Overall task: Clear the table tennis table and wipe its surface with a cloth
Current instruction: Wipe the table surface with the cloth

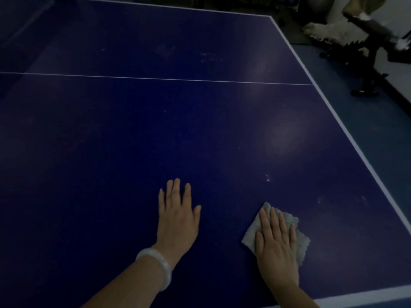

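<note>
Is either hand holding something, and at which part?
Nothing is gripped. The right hand presses flat on the middle of the cloth; the left hand rests bare on the table.

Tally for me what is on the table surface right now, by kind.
Hands: 2, the left hand flat on the blue table, the right hand pressing the cloth
Cloths: 1, the grey cloth
Bracelets: 1, a pale bracelet on the left wrist
Total: 4
</note>
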